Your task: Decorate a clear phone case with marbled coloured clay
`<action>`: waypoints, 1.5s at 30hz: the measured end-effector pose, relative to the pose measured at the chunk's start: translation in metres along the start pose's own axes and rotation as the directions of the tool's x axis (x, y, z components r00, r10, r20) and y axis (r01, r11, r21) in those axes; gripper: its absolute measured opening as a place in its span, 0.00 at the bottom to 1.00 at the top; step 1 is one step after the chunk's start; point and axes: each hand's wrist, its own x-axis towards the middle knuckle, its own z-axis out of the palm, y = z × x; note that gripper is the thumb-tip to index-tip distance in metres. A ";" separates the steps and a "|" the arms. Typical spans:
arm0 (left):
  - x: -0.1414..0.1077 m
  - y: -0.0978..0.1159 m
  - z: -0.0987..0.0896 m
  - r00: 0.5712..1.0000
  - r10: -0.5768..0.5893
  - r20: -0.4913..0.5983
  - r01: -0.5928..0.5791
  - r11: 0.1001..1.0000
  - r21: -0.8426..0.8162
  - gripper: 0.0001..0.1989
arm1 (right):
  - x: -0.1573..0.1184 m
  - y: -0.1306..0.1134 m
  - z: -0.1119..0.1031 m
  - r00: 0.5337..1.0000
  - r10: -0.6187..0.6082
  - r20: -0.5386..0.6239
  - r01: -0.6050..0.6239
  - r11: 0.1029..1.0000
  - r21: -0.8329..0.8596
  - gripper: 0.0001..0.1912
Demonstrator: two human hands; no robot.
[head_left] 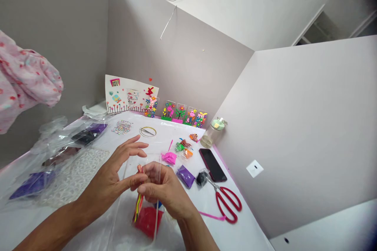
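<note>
A thin striped strip (138, 204) in red, yellow and black hangs between my hands above a clear plastic sheet. My right hand (165, 188) pinches its upper part between thumb and fingers. The thumb of my left hand (113, 172) touches the strip's top end, while the other left fingers are spread out. Below the strip lies a red packet (149, 221), seen partly through the clear sheet. A pink lump (169, 158) rests just beyond my right hand.
On the right are red-handled scissors (228, 204), a phone (212, 164), a purple packet (185, 176) and a bottle (211, 133). Plastic bags (73, 172) cover the left side. Several decorated cards (181, 113) lean at the back wall, near a ring (148, 131).
</note>
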 end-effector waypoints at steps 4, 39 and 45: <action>0.000 -0.001 -0.001 0.978 -0.208 0.000 0.200 0.941 -0.274 0.18 | 0.000 -0.001 0.002 0.997 -0.029 -0.075 0.031 0.999 0.022 0.13; 0.003 0.001 -0.011 0.970 -0.136 -0.202 0.130 0.991 -0.041 0.11 | 0.040 0.012 0.027 0.896 -0.380 -0.229 0.180 0.784 -0.594 0.16; 0.000 0.012 -0.018 0.970 -0.123 -0.208 0.063 0.960 -0.274 0.12 | 0.094 -0.011 -0.020 0.884 -0.350 -0.310 0.021 0.692 -0.722 0.25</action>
